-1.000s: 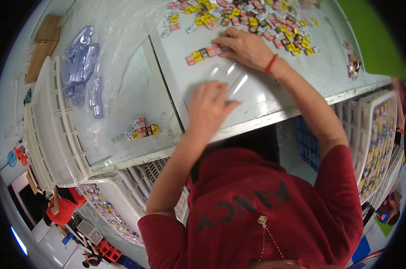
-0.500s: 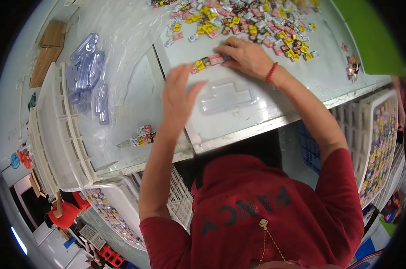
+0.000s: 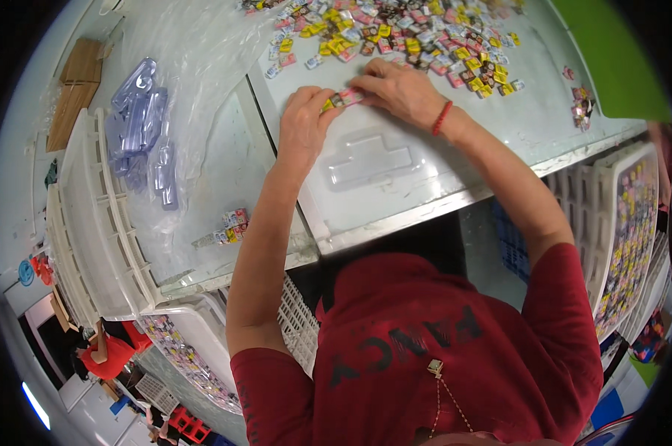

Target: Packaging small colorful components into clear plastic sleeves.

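A short row of small, brightly printed, block-shaped pieces (image 3: pixel 343 99), in yellow, brown and pink, lies end to end on the white tabletop. My left hand (image 3: pixel 306 119) closes on its left end with thumb and fingers. At the other end, my right hand (image 3: pixel 403 93), with a red bead bracelet at the wrist, pinches the row, and its fingers hide part of it. Just nearer to me lies a clear plastic blister tray (image 3: pixel 369 160) with a stepped outline. Beyond my hands spreads a large loose pile of similar pieces (image 3: pixel 417 41).
Several clear blister trays (image 3: pixel 139 123) are heaped on plastic sheeting at the left. A small cluster of pieces (image 3: pixel 235 223) sits left of my left forearm. White crates (image 3: pixel 113 208) line the left side; a filled one (image 3: pixel 622 230) stands at right. Another person (image 3: pixel 105 353) is far left.
My left hand has moved in from the left and closed on the row's left end, its fingers no longer spread. My right hand has shifted slightly left.
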Action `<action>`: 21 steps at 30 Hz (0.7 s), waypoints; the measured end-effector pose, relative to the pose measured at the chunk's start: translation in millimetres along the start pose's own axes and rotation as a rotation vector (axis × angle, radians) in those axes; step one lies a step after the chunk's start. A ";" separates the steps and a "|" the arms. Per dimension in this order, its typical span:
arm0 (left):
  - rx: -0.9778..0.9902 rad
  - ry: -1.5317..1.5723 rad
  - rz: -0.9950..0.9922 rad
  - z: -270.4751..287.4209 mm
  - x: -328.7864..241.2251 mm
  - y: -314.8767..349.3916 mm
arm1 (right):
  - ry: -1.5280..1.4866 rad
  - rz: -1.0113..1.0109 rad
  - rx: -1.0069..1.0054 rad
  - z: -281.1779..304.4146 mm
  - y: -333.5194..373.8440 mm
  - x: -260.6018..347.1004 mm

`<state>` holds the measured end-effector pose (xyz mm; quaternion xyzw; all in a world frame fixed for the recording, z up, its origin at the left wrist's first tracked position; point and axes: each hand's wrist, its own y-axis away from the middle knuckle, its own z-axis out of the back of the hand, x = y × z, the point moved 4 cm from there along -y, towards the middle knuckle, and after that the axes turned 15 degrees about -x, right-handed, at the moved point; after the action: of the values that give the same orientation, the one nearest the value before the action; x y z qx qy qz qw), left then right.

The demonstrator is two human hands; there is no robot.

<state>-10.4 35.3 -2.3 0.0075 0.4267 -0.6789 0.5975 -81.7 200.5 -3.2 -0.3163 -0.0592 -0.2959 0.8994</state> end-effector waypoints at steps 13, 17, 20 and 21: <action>0.039 0.004 -0.028 46.1 -65.6 49.6 | 0.014 -0.027 0.050 55.9 40.1 70.2; 0.063 0.022 -0.052 36.0 -67.0 60.8 | 0.015 -0.077 0.071 48.5 55.2 71.3; 0.049 0.031 -0.081 33.7 -66.5 66.0 | -0.017 -0.113 0.018 49.2 63.5 75.2; 0.041 0.027 -0.092 33.2 -66.9 68.5 | -0.014 -0.114 0.017 48.2 65.8 77.4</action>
<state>81.2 75.0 14.6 0.0096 0.4206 -0.7141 0.5596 23.0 232.4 22.7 -0.3069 -0.0856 -0.3440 0.8833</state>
